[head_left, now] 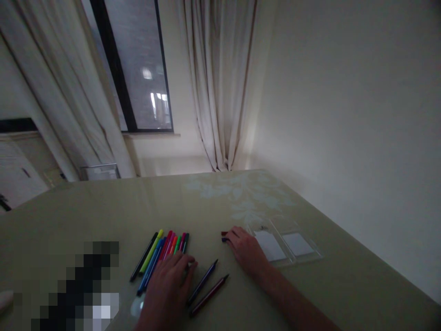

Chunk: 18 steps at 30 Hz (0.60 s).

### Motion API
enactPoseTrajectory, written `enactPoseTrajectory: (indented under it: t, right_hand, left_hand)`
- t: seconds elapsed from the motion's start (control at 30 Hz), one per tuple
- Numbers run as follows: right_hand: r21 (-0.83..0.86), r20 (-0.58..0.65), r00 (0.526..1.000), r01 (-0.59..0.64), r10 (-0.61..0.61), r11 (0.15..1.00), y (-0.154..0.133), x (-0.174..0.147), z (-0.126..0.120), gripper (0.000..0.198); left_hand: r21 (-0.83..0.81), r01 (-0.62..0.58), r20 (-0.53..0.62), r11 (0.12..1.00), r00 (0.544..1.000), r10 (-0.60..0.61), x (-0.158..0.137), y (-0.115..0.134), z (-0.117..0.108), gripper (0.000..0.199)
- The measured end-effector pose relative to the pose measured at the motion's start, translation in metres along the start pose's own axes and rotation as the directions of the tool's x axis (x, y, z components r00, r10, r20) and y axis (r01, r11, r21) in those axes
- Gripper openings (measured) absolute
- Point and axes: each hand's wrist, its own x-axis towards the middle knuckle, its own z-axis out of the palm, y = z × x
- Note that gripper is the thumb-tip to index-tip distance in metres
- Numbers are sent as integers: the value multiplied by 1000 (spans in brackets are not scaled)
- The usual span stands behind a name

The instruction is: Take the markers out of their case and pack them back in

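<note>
Several capped felt-tip markers [150, 253] in black, yellow, blue, red, pink, orange and green lie side by side on the table. My left hand [169, 278] rests over their near ends, fingers loosely bent and apart, hiding part of the row. To its right lie two uncapped markers, one dark blue [202, 282] and one dark red [209, 294], tips pointing away to the right. Farther right, my right hand [245, 248] has its fingers closed on two small marker caps, a reddish-brown cap [224, 233] and a dark blue cap [224, 239]; their right ends are hidden.
A clear plastic case [292, 262] lies opened flat beyond my right forearm, with white cards inside. The greenish table [103, 202] meets a wall on the right. Curtains [220, 92] and a window [141, 69] stand behind. A pixelated dark patch covers the lower left.
</note>
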Motion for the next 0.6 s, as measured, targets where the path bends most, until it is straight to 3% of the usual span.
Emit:
enactPoseTrajectory:
  t: [0.1,0.3,0.47,0.6]
  right_hand:
    - [6,-3,1000,-22,22,1000,0,0,-1,15]
    - [44,-43,997,-55,57,997,-2,0,-5,13]
    - [184,-164,967,226,-197,957,-11,-7,-8,40]
    - [225,-209,937,325,-280,918,-17,-14,-10,23]
  left_hand:
    - [152,96,-95,984,992,-82,0,-13,3,33]
    - [191,99,-52,977,995,-90,1,-12,0,31]
    - [-5,-40,-62,999,997,40,1,-4,2,27]
    - [-164,-71,-64,984,996,62,0,1,9,27]
